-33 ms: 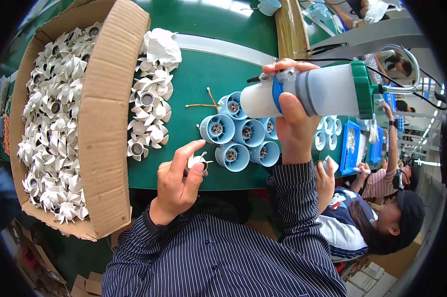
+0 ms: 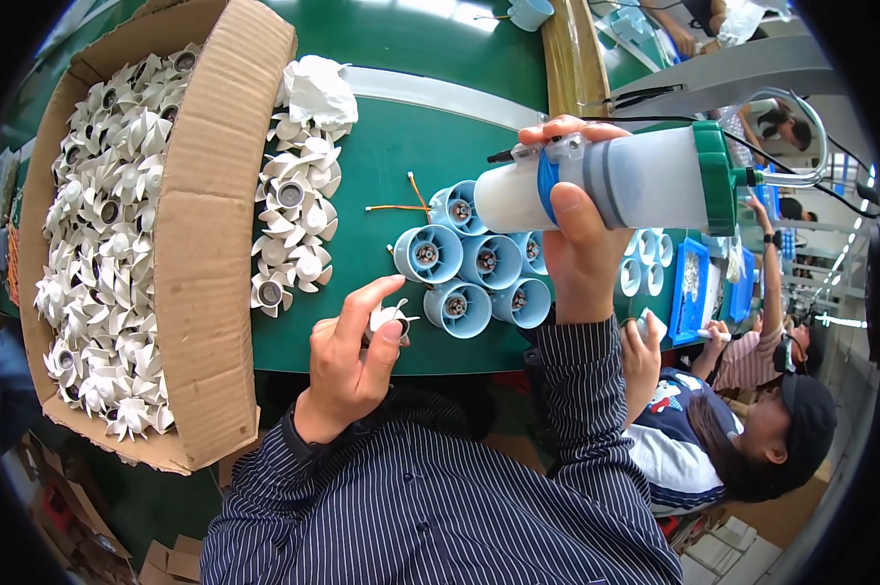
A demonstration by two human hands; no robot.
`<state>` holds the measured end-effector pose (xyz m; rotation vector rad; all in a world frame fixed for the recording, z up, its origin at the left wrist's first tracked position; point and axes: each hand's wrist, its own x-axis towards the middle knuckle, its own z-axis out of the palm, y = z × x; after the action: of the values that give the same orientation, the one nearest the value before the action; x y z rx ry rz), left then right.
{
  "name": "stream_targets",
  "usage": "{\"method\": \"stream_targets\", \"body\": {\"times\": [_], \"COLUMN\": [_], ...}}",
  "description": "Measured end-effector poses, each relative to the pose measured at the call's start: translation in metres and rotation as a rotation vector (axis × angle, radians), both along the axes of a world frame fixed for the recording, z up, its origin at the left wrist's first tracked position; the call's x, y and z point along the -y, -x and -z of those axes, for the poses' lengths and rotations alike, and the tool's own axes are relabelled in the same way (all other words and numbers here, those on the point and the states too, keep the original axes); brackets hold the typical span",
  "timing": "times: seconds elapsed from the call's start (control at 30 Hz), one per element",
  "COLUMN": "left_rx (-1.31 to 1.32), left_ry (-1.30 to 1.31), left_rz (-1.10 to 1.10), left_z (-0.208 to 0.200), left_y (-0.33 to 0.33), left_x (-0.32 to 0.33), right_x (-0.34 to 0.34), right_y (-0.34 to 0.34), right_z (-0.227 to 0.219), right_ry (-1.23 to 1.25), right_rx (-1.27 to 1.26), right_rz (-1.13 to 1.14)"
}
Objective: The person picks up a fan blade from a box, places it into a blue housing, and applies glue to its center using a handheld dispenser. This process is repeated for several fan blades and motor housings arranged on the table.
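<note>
My left hand (image 2: 347,356) pinches a small white fan impeller (image 2: 391,320) between fingers and thumb, in front of the table's near edge. Its hub is partly hidden by my fingers. Raised over the table, my right hand (image 2: 584,229) wraps round a translucent dispenser cylinder (image 2: 654,180), which lies roughly level. A green cap (image 2: 715,178) with a clear hose closes its right end, and blue tape rings its left part. Between my hands several light-blue round fan housings (image 2: 457,307) stand in a cluster, motor hubs visible inside. The cylinder and right hand cover some of them.
A cardboard box (image 2: 211,234) full of white impellers stands at the left. Beside it lies a row of loose impellers (image 2: 289,195) with a crumpled white bag (image 2: 318,93). A co-worker (image 2: 723,439) sits close at my right, near blue trays (image 2: 691,292). A grey metal arm (image 2: 723,83) spans the upper right.
</note>
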<state>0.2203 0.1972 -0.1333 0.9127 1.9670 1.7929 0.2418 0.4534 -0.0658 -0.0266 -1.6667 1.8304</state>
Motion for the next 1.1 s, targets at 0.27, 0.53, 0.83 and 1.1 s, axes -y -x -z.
{"method": "stream_targets", "body": {"times": [0.27, 0.53, 0.83, 1.1], "left_rx": [0.004, 0.007, 0.011, 0.012], "left_ry": [-0.007, -0.012, -0.012, -0.015], "left_rz": [-0.015, -0.013, -0.007, 0.0], "left_z": [-0.0001, 0.0016, 0.002, 0.0011], "left_y": [-0.0005, -0.0012, -0.001, -0.0006], "left_x": [0.0001, 0.0004, 0.0005, 0.0011], "right_x": [0.0007, 0.002, 0.0006, 0.0004], "right_y": [-0.0015, -0.0019, -0.004, -0.0032], "right_z": [0.001, 0.0016, -0.0004, 0.003], "right_ry": [0.0, 0.005, 0.001, -0.002], "right_rx": [-0.001, -0.005, -0.009, -0.017], "right_rz": [0.016, 0.03, 0.034, 0.022]}}
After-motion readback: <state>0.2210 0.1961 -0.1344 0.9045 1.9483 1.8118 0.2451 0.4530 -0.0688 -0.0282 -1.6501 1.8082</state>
